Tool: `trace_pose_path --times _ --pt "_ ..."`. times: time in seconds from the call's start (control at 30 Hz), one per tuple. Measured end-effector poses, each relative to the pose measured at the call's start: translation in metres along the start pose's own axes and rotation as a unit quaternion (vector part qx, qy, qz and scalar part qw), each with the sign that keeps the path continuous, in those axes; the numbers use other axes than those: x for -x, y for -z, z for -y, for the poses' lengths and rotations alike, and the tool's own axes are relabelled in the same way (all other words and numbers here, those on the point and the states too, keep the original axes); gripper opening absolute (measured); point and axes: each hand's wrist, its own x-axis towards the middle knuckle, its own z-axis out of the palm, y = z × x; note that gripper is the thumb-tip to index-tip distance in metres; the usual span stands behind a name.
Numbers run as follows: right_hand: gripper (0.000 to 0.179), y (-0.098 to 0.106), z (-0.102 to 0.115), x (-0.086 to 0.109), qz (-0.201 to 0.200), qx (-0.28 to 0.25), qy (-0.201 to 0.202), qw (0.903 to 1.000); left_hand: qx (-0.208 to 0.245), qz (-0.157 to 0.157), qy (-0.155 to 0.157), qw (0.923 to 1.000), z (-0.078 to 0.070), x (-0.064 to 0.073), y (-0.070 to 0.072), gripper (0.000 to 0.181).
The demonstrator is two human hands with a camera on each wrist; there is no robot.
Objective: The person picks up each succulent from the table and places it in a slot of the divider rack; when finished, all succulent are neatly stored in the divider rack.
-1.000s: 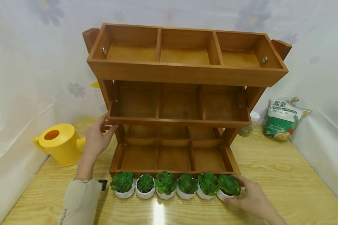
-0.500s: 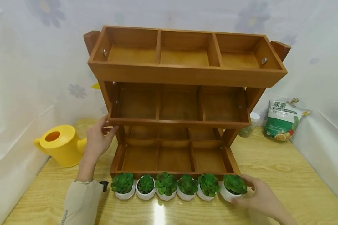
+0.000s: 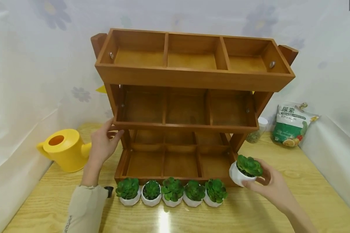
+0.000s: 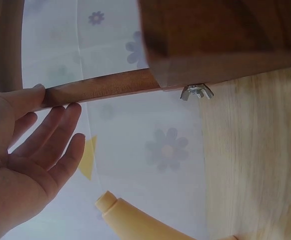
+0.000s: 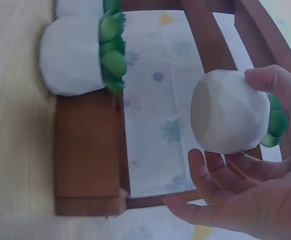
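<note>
I have the right hand (image 3: 272, 184) pinching one potted succulent (image 3: 241, 175) by its white pot, thumb on one side and fingers on the other, held clear of the worktop (image 3: 306, 184) in front of the right end of the wooden stand (image 3: 192, 77)'s bottom tier. In my left wrist view, the left hand (image 4: 30, 160) grips a wooden bar (image 4: 105, 86) of the stand between thumb and fingers, with a wing nut (image 4: 197, 92) farther along. Five more succulents (image 3: 171, 192) sit in a row on the worktop, along the front of the bottom tier. To the left I see a yellow watering can (image 3: 67, 157); behind on the right, a white-lidded jar (image 3: 255, 134) stands near a green-and-white bag (image 3: 290, 129) with a clip (image 3: 303, 105) at its top.
</note>
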Motion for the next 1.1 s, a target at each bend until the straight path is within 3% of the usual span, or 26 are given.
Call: trace_pose_path --times 0.27,0.47,0.73,0.9,1.1 --pt "0.048 -0.004 0.03 -0.018 -0.007 -0.007 0.053 0.9985 0.01 0.003 0.006 0.9999 -0.002 -0.001 -0.003 0.046" --pt "0.055 -0.004 0.051 -0.032 -0.011 0.011 0.064 0.9978 0.009 -0.002 0.001 1.0 -0.002 -0.001 -0.003 0.046" --pt "0.049 0.003 0.077 -0.048 -0.014 0.01 0.093 0.9955 0.007 0.0 0.006 1.0 -0.002 0.003 -0.003 0.046" --pt "0.044 0.013 0.092 -0.058 -0.007 0.02 0.082 0.9964 0.001 0.004 0.007 1.0 -0.002 0.002 -0.001 0.047" --pt "0.043 0.026 0.103 -0.071 0.029 0.003 0.054 0.9981 0.002 0.005 0.008 1.0 -0.003 0.002 -0.001 0.047"
